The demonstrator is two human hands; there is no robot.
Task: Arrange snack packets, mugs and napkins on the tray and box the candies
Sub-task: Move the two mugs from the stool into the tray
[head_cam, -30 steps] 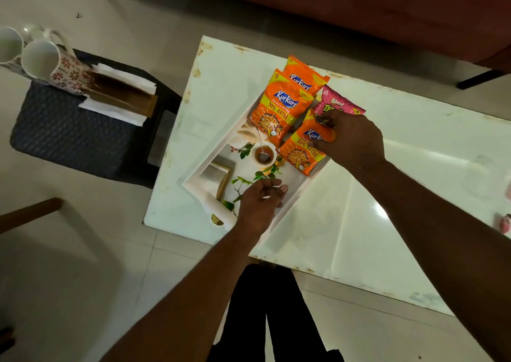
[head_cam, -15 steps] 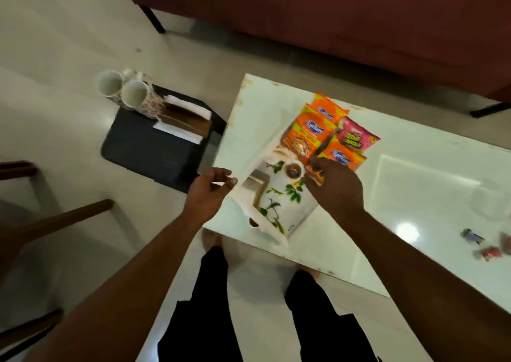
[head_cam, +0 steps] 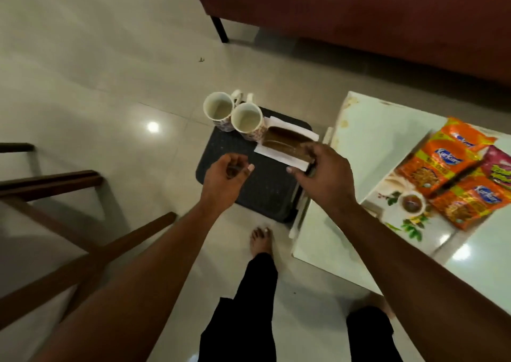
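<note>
Mugs on the dark stool (head_cam: 257, 187) serve as the reference point: two white floral mugs, the first mug (head_cam: 219, 110) and the second mug (head_cam: 247, 120), stand upright and touching at the stool's far corner, mouths open upward, apparently empty. Just beside the second mug, on the same stool, lies a brown napkin holder (head_cam: 287, 144) resting over white napkins (head_cam: 279, 155) that project past it on both long sides.

Left hand (head_cam: 225, 179) hovers above the stool's near edge, short of the mugs, fingers loosely curled with a narrow gap between thumb and fingertips; nothing is held. Right hand (head_cam: 325, 179) hangs over the near end of the napkin holder, fingers bent downward toward it. Whether the fingertips touch the holder or napkins cannot be told, since the hand covers that end.

Beyond the stool's right side stands a white table (head_cam: 367, 129). On it sits a floral tray (head_cam: 398, 218) carrying orange snack packets (head_cam: 439, 168) and one pink snack packet (head_cam: 497, 168), overlapping. The tray's near half is bare apart from its printed pattern.
</note>
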